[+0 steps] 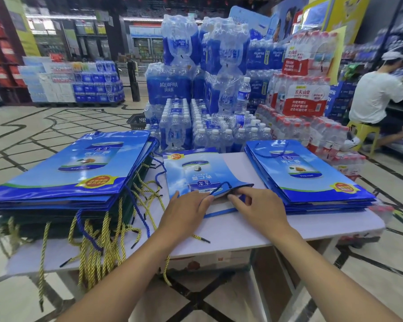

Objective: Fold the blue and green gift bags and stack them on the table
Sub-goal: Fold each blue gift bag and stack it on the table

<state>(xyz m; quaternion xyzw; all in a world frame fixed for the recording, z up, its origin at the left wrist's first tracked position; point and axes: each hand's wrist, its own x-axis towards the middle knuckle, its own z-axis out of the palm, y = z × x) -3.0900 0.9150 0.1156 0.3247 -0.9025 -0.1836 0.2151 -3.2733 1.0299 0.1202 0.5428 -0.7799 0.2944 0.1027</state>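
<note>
A blue gift bag lies flat on the white table, its open mouth and blue cord handle toward me. My left hand rests on the bag's near left edge, fingertips at the mouth rim. My right hand pinches the mouth rim from the right, fingers curled on it. A tall pile of blue and green bags with yellow and blue cord handles sits at the left. A lower stack of flat blue bags lies at the right.
Shrink-wrapped packs of water bottles rise just behind the table. A person in a white shirt sits on a yellow stool at the right by shelves. Cord handles hang over the table's near left edge. Cardboard boxes sit under the table.
</note>
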